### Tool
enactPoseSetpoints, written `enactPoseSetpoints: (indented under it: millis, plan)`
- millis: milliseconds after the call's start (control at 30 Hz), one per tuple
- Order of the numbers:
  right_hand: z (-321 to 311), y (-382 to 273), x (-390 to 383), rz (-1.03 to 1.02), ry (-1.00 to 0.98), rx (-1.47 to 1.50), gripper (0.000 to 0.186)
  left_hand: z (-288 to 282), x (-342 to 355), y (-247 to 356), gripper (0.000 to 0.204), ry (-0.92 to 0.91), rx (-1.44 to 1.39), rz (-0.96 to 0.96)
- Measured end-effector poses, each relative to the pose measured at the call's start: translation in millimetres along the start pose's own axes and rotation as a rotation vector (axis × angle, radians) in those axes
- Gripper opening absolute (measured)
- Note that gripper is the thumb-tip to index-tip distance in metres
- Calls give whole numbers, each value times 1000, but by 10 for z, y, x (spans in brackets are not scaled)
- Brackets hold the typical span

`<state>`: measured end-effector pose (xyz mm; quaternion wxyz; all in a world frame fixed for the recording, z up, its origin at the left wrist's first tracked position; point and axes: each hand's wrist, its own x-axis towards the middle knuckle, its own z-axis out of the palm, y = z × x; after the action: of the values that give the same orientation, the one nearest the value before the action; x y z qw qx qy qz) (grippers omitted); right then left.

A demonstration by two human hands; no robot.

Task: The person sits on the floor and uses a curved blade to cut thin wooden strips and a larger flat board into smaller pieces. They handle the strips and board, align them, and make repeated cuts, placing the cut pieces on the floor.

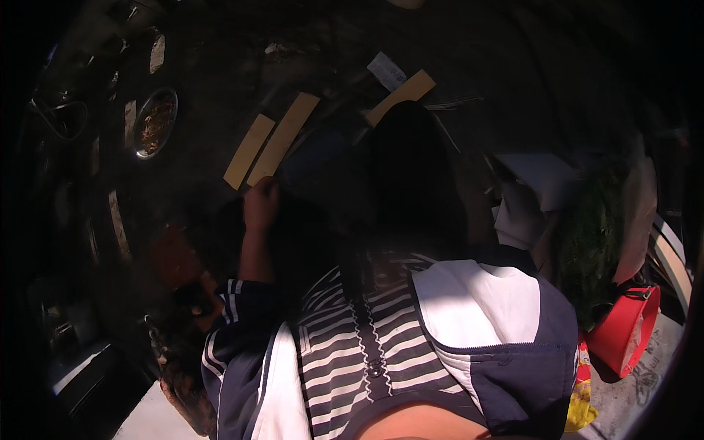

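Note:
My left hand (260, 196) is closed at the near end of a long, flat tan strip (286, 136). The fingers are in shade, but they appear to grip that end. Just left of it, almost parallel, lies a shorter tan strip (249, 152). Farther right, a third tan strip (402, 97) slants beyond my dark-clad knee (411, 154), beside a small pale printed piece (386, 71). On the right, the navy and white sleeve (513, 315) shows, but my right hand cannot be made out in the dark.
An oval metal-rimmed dish (156, 123) with brownish bits stands at the far left. To my right are pale sheets (521, 213), a dark green heap (594, 235), a red container (623, 330) and a yellow wrapper (581, 403). Deep shadow hides much of the ground.

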<state>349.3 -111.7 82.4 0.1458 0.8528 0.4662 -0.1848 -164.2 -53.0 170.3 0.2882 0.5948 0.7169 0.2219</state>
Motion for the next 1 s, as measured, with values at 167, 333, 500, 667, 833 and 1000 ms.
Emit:
enactPoseSetpoints:
  millis: [167,333,500,667,833,1000]
  plan:
    - [-58,3,82,23,46,50,42,-17,-75,37,20,38,8,31]
    - [-306,-34,150,28,158,137,40,-100,-144,241,17,30,-45,0]
    - [-1103,-528,266,-158,462,477,38,-131,-95,151,18,124,-144,68]
    - [-1756,-1447,877,-721,397,1053,37,-147,194,197,17,121,-173,73]
    - [-2468,-2877,604,-1131,529,709,26,-64,782,284,18,106,-223,108]
    - [-2823,-3942,670,-1292,671,371,18,136,1175,242,15,-20,-200,64]
